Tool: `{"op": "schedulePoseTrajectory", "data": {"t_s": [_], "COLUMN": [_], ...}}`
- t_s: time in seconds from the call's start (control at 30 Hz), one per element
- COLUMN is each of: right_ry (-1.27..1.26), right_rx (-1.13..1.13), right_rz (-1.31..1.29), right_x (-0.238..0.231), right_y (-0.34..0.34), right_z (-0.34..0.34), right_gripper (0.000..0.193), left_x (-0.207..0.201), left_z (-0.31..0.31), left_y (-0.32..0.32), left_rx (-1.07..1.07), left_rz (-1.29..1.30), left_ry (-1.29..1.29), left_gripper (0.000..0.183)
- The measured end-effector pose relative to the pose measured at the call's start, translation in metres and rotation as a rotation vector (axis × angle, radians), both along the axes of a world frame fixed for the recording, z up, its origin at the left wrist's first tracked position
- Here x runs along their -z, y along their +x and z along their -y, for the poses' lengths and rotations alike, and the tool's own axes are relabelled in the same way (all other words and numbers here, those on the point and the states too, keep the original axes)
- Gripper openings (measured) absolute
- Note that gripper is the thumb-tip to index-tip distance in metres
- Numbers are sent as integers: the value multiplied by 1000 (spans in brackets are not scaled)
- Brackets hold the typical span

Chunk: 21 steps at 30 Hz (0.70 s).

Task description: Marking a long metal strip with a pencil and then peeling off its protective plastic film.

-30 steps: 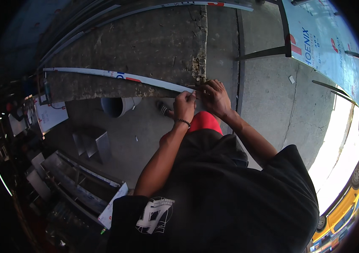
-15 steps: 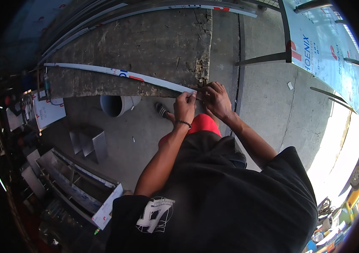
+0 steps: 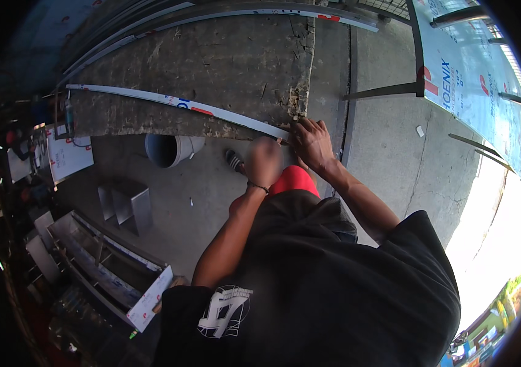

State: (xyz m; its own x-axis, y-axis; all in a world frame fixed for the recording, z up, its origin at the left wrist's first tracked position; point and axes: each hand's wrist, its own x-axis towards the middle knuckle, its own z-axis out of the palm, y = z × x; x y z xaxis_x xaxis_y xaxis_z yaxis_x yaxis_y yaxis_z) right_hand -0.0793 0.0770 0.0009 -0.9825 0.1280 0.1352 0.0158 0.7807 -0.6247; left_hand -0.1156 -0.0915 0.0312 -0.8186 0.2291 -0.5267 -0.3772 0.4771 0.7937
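Note:
A long narrow metal strip [image 3: 230,118] with printed white protective film lies slantwise along the near edge of a worn wooden workbench [image 3: 211,61]. Its right end reaches the bench's near right corner. There my right hand [image 3: 312,144] is closed, fingers curled on that end; the fingertips are partly hidden. My left hand [image 3: 263,162] is just below the strip's end, off the bench edge. Motion smears its fingers, so its grip does not show.
More film-covered strips [image 3: 242,13] line the bench's far side. A film-covered metal sheet on a frame [image 3: 468,79] stands at the right. Below the bench are a white bucket [image 3: 181,150], a metal box [image 3: 129,205] and a long metal frame [image 3: 110,266].
My left hand has come away from the strip's end, down and slightly left, and is now blurred. My right hand has stayed at the strip's end.

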Motion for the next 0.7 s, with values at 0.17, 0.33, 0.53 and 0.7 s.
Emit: {"op": "schedulePoseTrajectory", "data": {"t_s": [0.17, 0.33, 0.53, 0.7], "right_ry": [61, 54, -22, -86], "right_rx": [-62, -71, -12, -13], "right_rz": [12, 2, 13, 25], "right_x": [7, 4, 1, -4], "right_y": [1, 3, 1, -4], "right_z": [-1, -1, -7, -8], "right_gripper": [21, 21, 18, 18], "left_x": [-3, -2, 6, 8], "left_z": [-5, -2, 1, -6], "left_y": [-2, -1, -1, -3], "left_rx": [24, 17, 73, 122], "left_rz": [-1, 60, -34, -66], "left_ry": [8, 13, -55, -81], "left_gripper": [21, 22, 22, 19]}}
